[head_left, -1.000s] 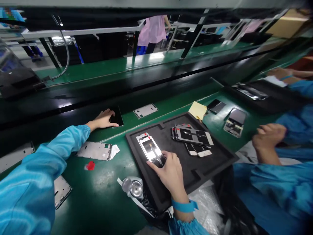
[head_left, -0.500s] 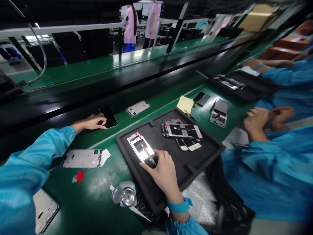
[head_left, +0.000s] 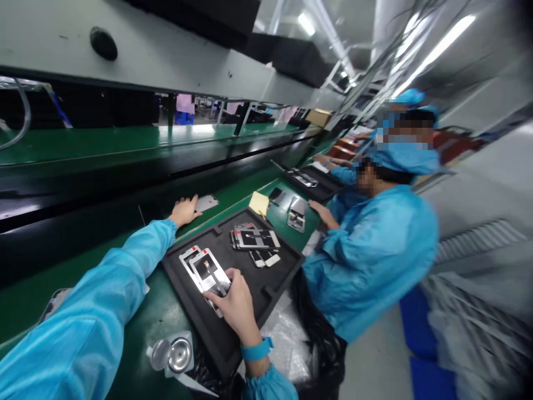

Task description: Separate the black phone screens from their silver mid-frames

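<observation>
My right hand (head_left: 231,304) is closed on the near end of a white phone frame (head_left: 205,268). The frame lies on another like it at the left of a black foam tray (head_left: 278,274). My left hand (head_left: 184,211) reaches far over the green bench, its fingers flat and apart. Its fingertips touch a silver phone frame (head_left: 208,202) by the black belt. A stack of phone frames (head_left: 255,239) lies in the middle of the tray.
A co-worker in a blue smock (head_left: 375,244) sits close on the right, one hand by phone parts (head_left: 296,213) on the bench. A yellow pad (head_left: 259,203) lies beyond the tray. A metal dish (head_left: 175,354) stands at the near edge. A black conveyor belt (head_left: 104,183) runs along the far side.
The view has swung up and to the right. My left hand has slid from the black phone to the silver frame. My right hand stays on the white frame in the tray.
</observation>
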`<state>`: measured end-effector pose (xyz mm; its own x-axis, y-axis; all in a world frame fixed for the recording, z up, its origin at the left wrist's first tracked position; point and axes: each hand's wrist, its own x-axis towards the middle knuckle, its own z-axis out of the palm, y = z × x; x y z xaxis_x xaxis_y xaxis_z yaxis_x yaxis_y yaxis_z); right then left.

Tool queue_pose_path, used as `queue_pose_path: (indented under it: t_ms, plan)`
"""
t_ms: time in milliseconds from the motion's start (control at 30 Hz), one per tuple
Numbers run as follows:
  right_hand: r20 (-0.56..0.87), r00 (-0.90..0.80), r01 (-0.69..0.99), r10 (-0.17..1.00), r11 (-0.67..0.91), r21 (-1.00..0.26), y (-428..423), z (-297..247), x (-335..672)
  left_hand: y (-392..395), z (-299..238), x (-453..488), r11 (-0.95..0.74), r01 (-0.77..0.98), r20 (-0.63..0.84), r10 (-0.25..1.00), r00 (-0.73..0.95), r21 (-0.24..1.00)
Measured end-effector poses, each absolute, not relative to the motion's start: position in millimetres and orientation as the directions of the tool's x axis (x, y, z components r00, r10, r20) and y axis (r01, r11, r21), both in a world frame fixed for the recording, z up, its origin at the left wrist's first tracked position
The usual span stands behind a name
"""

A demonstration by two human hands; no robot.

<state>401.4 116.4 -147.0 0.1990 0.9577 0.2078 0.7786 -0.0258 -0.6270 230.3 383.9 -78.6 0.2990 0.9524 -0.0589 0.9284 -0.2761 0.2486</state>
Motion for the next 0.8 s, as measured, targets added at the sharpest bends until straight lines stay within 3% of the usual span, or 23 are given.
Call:
queue_pose_path:
  t_ms: [133, 267, 367, 433, 500, 633, 800]
  plan:
    - [0.180, 0.275, 0.703, 0.944, -0.070, -0.708, 127, -138, 397, 365, -55, 202, -0.321, 0.912, -0.040, 0.939, 0.342, 0.254]
    - [0.243, 0.348, 0.598, 0.906, -0.015, -0.801, 127, -127, 398, 309, -19, 107, -0.262, 0.926, -0.051, 0.957, 0.285, 0.272]
    - [0.192, 0.340, 0.512, 0.921, -0.010, -0.859, 119, -129, 406, 210, -1, 23, -0.187, 0.917, -0.049, 0.975, 0.218, 0.351]
    - [0.153, 0.370, 0.460, 0.916, -0.038, -0.887, 122, -138, 413, 129, 3, -14, -0.206, 0.845, 0.026, 0.975, 0.222, 0.494]
    - [0.109, 0.403, 0.418, 0.909, -0.077, -0.905, 128, -146, 416, 53, -1, -28, -0.229, 0.795, 0.067, 0.970, 0.232, 0.562]
    - [0.090, 0.535, 0.277, 0.840, -0.074, -0.958, 129, -140, 416, -55, -39, -16, -0.384, 0.820, 0.055, 0.915, 0.400, 0.424]
    - [0.183, 0.616, 0.234, 0.766, 0.044, -0.971, 93, -98, 414, -93, -91, 11, -0.528, 0.824, -0.012, 0.841, 0.542, 0.206]
